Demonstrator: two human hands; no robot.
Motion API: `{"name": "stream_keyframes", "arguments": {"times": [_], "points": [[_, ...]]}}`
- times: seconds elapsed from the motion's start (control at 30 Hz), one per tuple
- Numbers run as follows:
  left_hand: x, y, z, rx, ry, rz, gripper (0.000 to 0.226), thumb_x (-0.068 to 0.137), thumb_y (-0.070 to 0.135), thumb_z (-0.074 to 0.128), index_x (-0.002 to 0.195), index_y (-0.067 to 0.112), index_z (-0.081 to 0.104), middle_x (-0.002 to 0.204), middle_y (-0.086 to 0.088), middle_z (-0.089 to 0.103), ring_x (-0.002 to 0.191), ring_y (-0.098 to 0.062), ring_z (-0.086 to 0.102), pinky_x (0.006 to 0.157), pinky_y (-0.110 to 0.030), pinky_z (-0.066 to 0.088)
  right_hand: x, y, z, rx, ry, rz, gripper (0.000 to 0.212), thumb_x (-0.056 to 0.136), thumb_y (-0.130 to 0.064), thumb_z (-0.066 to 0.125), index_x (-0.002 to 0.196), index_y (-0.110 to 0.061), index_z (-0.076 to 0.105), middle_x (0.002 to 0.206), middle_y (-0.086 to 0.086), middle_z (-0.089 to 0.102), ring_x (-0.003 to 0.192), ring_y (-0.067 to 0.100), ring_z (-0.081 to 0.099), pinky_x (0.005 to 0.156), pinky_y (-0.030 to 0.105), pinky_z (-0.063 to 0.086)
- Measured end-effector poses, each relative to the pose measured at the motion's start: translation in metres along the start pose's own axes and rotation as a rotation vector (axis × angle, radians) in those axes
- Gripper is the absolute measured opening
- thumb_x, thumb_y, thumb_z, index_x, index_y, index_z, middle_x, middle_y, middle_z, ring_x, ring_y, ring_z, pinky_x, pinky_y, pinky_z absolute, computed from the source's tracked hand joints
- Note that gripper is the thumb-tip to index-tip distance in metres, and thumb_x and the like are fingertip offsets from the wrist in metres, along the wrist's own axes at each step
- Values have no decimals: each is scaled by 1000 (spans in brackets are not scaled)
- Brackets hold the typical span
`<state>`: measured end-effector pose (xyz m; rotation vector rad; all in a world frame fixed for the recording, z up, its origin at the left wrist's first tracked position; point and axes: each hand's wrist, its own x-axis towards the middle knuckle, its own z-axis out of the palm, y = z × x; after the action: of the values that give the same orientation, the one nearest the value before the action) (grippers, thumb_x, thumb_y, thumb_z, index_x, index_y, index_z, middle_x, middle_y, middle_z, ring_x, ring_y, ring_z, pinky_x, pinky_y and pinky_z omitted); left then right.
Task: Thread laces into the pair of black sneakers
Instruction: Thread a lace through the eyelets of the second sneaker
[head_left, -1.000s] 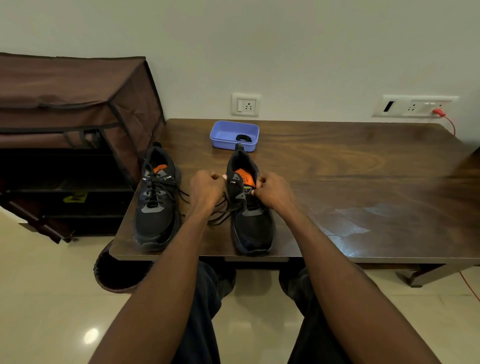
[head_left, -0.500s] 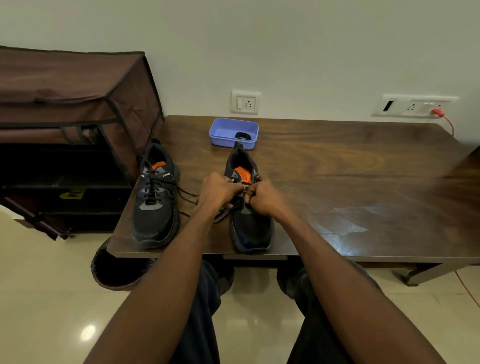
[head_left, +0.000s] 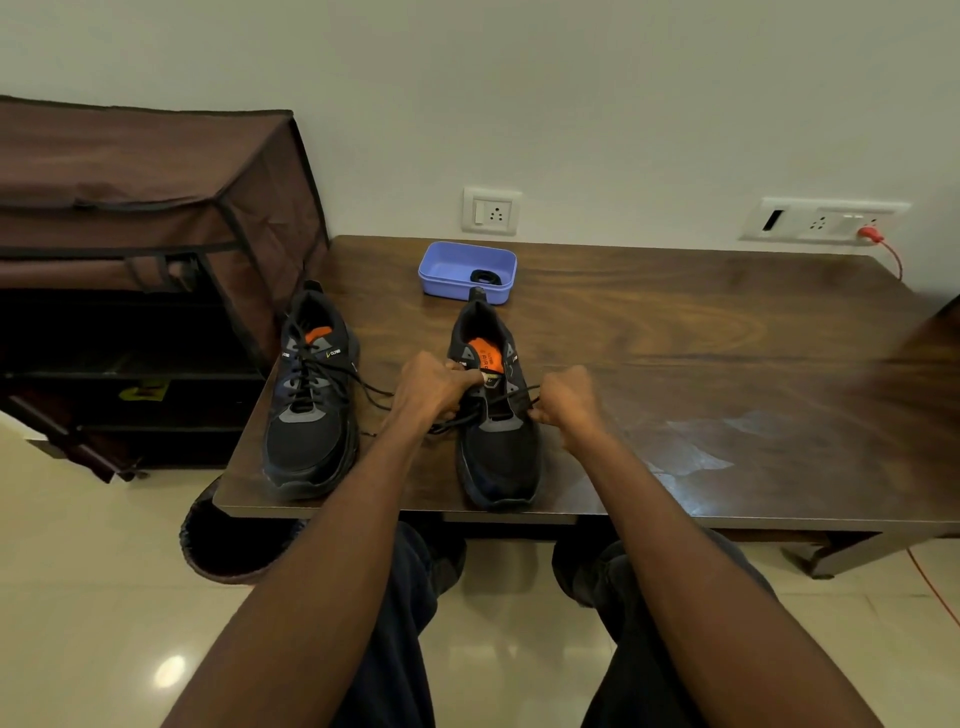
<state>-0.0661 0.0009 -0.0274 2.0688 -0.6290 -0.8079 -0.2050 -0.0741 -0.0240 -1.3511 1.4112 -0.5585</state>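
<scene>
Hands (head_left: 436, 387) (head_left: 569, 400) pinch lace (head_left: 511, 397); purple tray (head_left: 447, 270) holds black ring (head_left: 485, 278).

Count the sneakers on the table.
2. One sneaker sits near the table's left edge, already laced. The other sneaker is in the middle, between both hands. None seem hidden.

Home room: fabric shoe rack (head_left: 145, 218), wooden table (head_left: 701, 364), wall sockets (head_left: 491, 211), tiled floor (head_left: 78, 597).

The orange insole (head_left: 487, 354) of the right sneaker (head_left: 496, 415) shows the letters "AIR", while small logos on both tongues are too small to read.
</scene>
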Motion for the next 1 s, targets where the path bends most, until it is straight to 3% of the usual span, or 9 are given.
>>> {"name": "stream_keyframes", "arguments": {"times": [0.07,0.17,0.33,0.43,0.53,0.63,0.73,0.9,1.0], "points": [[-1,-2,-1,-10,-7,-4,26,82,34,77,83,9,70,69,-7,69,58,-17,64,66,-35,60,-1,-2,-2,-378,69,-334,14,88,-3,54,100,-10,57,108,1,44,92,19,53,70,32,48],[-1,-3,-3,-14,-11,-2,28,81,35,77,86,8,71,69,-8,70,57,-17,65,67,-35,60,4,-2,3,-560,-128,-660,25,82,0,66,105,-10,71,116,-3,41,108,16,48,89,30,48],[-2,-2,-2,3,-10,14,26,82,34,77,86,9,72,77,-8,72,68,-21,71,69,-34,61,5,8,11,-776,-323,-635,14,92,-10,62,99,-7,74,154,8,28,124,26,48,101,33,43],[-1,-1,-2,-13,0,14,28,82,33,76,89,5,74,79,-10,74,76,-24,73,76,-40,61,3,2,11,-703,-266,-602,14,92,-14,60,87,-9,72,122,6,59,103,23,59,77,28,43],[-2,0,-1,0,16,17,29,82,33,76,88,4,73,81,-10,74,75,-23,73,76,-40,61,11,-1,7,-535,-204,-369,22,93,-11,56,71,-12,62,78,6,61,73,19,59,63,30,43],[-2,-1,0,-27,33,21,26,82,29,75,82,4,71,74,-9,71,61,-18,64,65,-33,57,25,2,-5,-200,-150,-112,23,88,-6,56,65,-9,54,75,11,62,66,16,67,65,35,55],[-2,-1,0,-34,37,28,21,83,27,75,80,7,71,71,-5,69,58,-14,62,58,-27,56,32,2,-28,-185,136,-47,17,76,-18,50,69,-6,61,80,16,67,77,33,67,67,44,53],[-2,-2,-1,-34,34,24,20,85,28,73,80,9,70,74,-7,71,63,-15,65,64,-30,60,27,5,-38,-632,261,-266,14,88,-10,55,98,-5,64,120,20,57,108,35,55,85,39,49],[-3,-2,0,-36,32,35,19,85,29,73,79,12,70,77,-7,72,67,-17,68,68,-34,61,25,3,-22,-545,16,-537,11,89,-7,62,97,-10,69,122,16,57,116,31,52,92,35,44]]}}
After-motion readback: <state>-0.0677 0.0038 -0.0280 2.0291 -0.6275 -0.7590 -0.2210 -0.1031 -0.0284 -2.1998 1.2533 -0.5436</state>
